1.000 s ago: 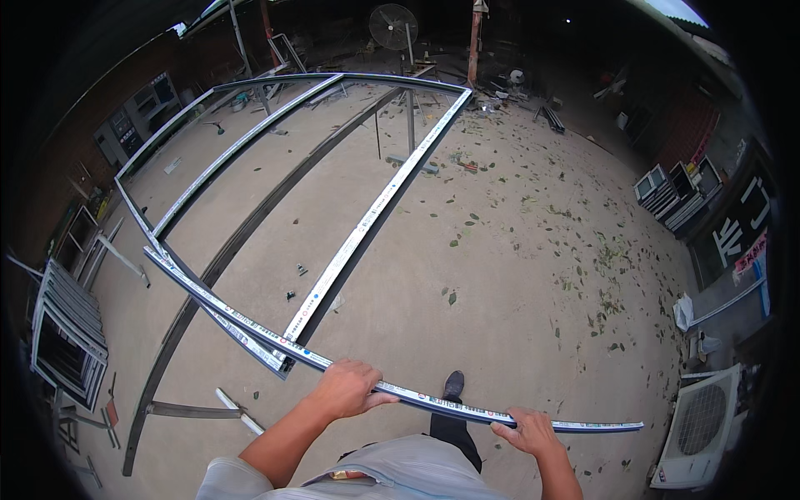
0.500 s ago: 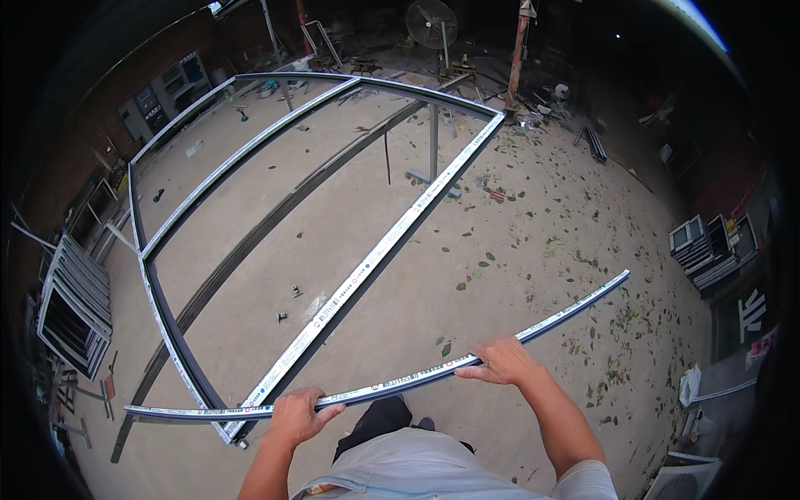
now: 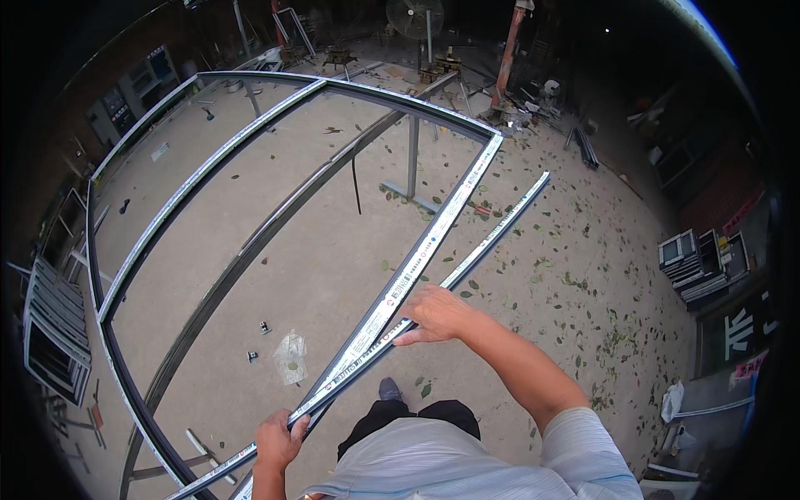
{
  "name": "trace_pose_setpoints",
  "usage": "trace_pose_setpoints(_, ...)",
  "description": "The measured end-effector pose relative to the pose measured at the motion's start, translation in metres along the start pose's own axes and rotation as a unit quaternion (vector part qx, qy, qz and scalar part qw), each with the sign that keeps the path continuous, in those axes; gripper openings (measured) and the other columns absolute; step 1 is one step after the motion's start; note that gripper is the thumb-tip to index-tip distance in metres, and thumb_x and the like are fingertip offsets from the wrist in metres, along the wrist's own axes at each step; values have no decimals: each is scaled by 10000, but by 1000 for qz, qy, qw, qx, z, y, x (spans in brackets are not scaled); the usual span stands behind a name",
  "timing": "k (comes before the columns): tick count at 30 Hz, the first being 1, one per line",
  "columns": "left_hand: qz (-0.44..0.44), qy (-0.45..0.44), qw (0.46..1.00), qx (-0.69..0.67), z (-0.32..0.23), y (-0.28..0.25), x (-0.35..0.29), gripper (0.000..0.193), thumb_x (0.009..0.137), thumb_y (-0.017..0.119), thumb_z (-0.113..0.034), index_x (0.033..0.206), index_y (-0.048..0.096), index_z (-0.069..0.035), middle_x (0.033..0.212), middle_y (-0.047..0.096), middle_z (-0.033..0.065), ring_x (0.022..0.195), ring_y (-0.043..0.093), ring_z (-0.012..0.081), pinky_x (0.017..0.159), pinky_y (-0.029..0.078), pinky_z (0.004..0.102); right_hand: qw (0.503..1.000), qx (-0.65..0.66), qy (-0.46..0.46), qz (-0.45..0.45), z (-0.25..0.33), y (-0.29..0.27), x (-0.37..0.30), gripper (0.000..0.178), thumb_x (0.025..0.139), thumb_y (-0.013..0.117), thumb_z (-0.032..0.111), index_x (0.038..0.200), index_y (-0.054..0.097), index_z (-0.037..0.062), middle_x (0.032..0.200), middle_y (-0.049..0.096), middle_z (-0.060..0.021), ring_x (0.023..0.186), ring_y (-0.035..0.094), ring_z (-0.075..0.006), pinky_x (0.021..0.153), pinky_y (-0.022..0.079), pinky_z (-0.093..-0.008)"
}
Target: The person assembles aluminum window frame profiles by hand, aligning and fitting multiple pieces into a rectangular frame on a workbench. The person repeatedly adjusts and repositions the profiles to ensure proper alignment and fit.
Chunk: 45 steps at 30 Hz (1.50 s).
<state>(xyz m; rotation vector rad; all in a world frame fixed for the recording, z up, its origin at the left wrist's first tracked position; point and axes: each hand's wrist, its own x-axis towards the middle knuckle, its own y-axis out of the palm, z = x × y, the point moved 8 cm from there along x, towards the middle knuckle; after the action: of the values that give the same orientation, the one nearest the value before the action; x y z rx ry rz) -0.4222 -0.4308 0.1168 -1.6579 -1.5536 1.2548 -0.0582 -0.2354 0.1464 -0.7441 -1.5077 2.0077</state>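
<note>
Both my hands grip one long, slim frame profile [image 3: 497,232], white printed film on top and dark along its side. My left hand [image 3: 277,440] is closed round it near the lower end, its thumb on top. Farther up, my right hand [image 3: 435,313] clasps it with fingers over the far side and thumb on the near side. The profile slants from lower left to upper right, crossing the near right bar of a large rectangular frame [image 3: 452,208] at a narrow angle. Whether the two touch cannot be made out. The profile's lower end runs toward the picture's lower edge.
The frame lies raised on a long dark rail [image 3: 225,279] with a metal post [image 3: 412,158]. Small fittings [image 3: 265,327] and a clear plastic sheet [image 3: 291,358] lie on the floor. Stacked frames stand left [image 3: 57,329] and right [image 3: 696,258]. An orange post [image 3: 509,58] rises behind.
The profile has swung from nearly crosswise to a steep slant alongside the frame's right bar. My right hand moved forward and left, my left hand slightly back. The view has shifted.
</note>
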Motion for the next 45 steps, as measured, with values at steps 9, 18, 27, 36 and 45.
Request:
trace_pose_setpoints(9, -38, -89, 995, 8, -26, 5, 66, 424, 1035, 731, -425, 970, 703, -6, 920, 716, 272, 896, 679, 522, 801, 529, 578, 995, 39, -85, 34, -81, 0, 121, 775, 976, 591, 790, 882, 777, 44, 865, 760, -191, 920, 735, -420, 932, 520, -523)
trace_pose_setpoints(18, -44, -139, 989, -1, -91, 54, 122, 436, 1031, 732, -437, 968, 704, -7, 936, 716, 275, 914, 684, 518, 823, 539, 577, 987, 50, -124, 88, -187, 16, 140, 745, 1023, 554, 752, 925, 755, 41, 878, 754, -166, 953, 728, -383, 931, 518, -494)
trace_pose_setpoints(27, -23, -157, 987, 10, -133, 68, 147, 412, 1036, 730, -421, 1026, 693, -11, 1010, 712, 266, 964, 671, 518, 859, 537, 574, 987, 72, -142, 22, -238, 4, 126, 713, 1017, 580, 729, 915, 758, 45, 899, 767, -159, 958, 740, -375, 941, 528, -479)
trace_pose_setpoints(36, -33, -175, 984, -1, -134, 77, 147, 338, 1010, 752, -360, 1055, 715, -27, 1057, 719, 252, 1018, 677, 483, 906, 545, 550, 981, 110, -161, 2, -240, 3, 137, 661, 1009, 617, 692, 902, 756, 55, 879, 762, -158, 945, 746, -368, 918, 540, -486)
trace_pose_setpoints(45, -29, -175, 984, 14, -107, 45, 134, 698, 1015, 613, -727, 1022, 727, -39, 1037, 735, 180, 1046, 711, 413, 941, 562, 515, 987, 62, -150, -3, -242, 3, 132, 509, 942, 771, 513, 848, 674, 23, 836, 710, -225, 831, 683, -439, 829, 502, -546)
